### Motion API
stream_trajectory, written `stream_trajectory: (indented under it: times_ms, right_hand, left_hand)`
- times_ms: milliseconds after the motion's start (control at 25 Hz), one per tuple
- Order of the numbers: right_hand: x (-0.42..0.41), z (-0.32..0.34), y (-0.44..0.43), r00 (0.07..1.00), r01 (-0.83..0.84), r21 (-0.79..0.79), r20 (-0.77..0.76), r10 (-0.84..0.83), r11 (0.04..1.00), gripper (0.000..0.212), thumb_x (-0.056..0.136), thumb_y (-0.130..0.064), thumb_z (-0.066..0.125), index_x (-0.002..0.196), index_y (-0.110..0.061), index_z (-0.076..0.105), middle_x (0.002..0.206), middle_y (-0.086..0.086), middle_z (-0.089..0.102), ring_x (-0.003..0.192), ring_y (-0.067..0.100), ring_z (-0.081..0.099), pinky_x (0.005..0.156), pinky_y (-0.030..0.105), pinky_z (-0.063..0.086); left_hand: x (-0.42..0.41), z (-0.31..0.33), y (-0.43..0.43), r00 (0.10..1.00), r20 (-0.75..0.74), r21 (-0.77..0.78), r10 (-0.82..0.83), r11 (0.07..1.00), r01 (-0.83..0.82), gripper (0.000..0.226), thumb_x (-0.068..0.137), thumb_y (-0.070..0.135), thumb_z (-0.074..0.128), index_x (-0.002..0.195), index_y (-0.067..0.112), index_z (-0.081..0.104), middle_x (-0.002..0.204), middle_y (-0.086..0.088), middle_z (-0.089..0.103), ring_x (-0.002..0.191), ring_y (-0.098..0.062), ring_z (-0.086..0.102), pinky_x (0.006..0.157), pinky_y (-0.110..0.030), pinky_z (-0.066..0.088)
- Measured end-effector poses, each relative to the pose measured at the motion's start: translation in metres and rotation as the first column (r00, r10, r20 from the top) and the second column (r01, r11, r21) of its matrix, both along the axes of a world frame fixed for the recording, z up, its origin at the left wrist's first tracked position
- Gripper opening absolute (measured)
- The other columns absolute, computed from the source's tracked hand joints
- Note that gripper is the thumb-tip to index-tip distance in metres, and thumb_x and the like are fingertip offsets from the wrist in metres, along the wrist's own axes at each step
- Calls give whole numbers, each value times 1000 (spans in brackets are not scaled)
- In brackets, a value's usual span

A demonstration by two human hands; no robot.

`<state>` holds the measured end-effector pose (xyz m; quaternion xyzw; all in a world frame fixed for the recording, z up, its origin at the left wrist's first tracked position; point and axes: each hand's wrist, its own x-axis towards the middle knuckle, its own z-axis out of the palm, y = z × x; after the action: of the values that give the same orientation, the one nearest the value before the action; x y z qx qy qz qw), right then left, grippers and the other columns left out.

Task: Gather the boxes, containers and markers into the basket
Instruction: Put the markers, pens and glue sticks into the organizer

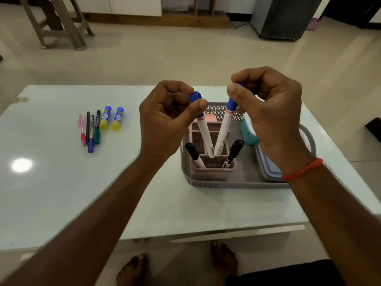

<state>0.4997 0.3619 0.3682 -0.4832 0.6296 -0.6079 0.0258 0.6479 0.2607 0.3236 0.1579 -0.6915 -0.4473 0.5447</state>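
Observation:
A grey perforated basket (237,183) stands on the white table (51,193). Inside it is a pink compartment holder (212,169) with two black-capped markers (233,153) leaning in its near slots. My left hand (165,122) pinches the blue cap of a white marker (205,137) whose lower end rests in the holder. My right hand (268,108) pinches the blue cap of a second white marker (222,133), which also stands in the holder. A teal container (248,131) and a blue-lidded box (268,168) lie in the basket's right part, partly hidden by my right wrist.
Several pens (90,131) and two blue-and-yellow glue sticks (112,120) lie on the table to the left of the basket. A dark object (374,129) sits at the far right edge. My bare feet (179,265) show below the table's front edge.

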Motion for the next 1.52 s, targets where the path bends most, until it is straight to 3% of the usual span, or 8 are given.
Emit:
stream_trajectory:
  times_ms: [200,360,520,840,1000,1280,1400,1520]
  right_hand:
    - [-18,-16,9,973,-142,279,-137,186,950,19,80,-24,79,93,-12,72,83,0,73,73,12,70,68,34,61]
    - [-33,-25,16,885,-311,623,-85,457,718,24,70,-30,86,91,-22,77,81,-7,75,77,8,70,75,34,58]
    - [-43,-26,21,839,-371,683,-44,542,630,35,64,-31,90,96,-30,75,83,-15,74,78,3,70,71,13,52]
    - [-50,-24,24,817,-317,749,-97,569,583,32,62,-38,88,89,-32,73,83,-16,72,78,5,68,74,27,56]
    - [-24,-8,11,819,-332,574,-218,530,749,44,64,-62,78,96,-32,72,88,-18,73,87,-1,67,74,13,52]
    - [87,-3,-36,776,-185,185,-575,259,965,22,88,-33,70,73,-16,71,68,-4,67,64,16,59,61,38,48]
    - [136,-19,-54,776,-182,228,-564,282,957,27,88,-43,64,71,-23,68,65,-7,63,63,14,55,57,37,47]
    - [164,-48,-78,811,-173,303,-496,310,937,26,87,-47,63,72,-25,66,65,-8,61,60,8,52,54,31,46]
  left_hand:
    - [-3,-17,0,977,189,-107,-94,987,116,27,80,21,80,96,9,61,85,-2,69,74,-18,71,66,-36,61]
    - [6,-30,-4,831,539,-246,-137,918,311,30,76,33,83,94,17,67,83,5,71,74,-11,69,63,-34,56]
    - [12,-28,-9,778,601,-251,-181,882,399,34,71,31,87,91,24,61,82,13,67,74,-8,67,64,-22,54]
    - [27,-24,-10,733,631,-159,-255,882,443,34,72,23,87,83,15,56,84,20,61,76,-9,63,65,-26,58]
    - [42,-17,-16,753,645,-236,-129,904,357,45,71,47,83,98,16,64,90,12,69,81,-7,66,63,-29,56]
    - [97,-33,-49,753,590,-460,291,888,17,42,85,54,58,75,15,71,66,9,69,57,-1,54,51,-20,42]
    - [127,-54,-66,628,526,-586,573,780,-220,27,78,34,56,61,15,62,54,1,62,46,-14,49,45,-17,29]
    - [142,-70,-87,426,658,-588,620,777,-223,7,75,24,62,75,19,66,75,0,69,72,-26,64,56,-29,41]
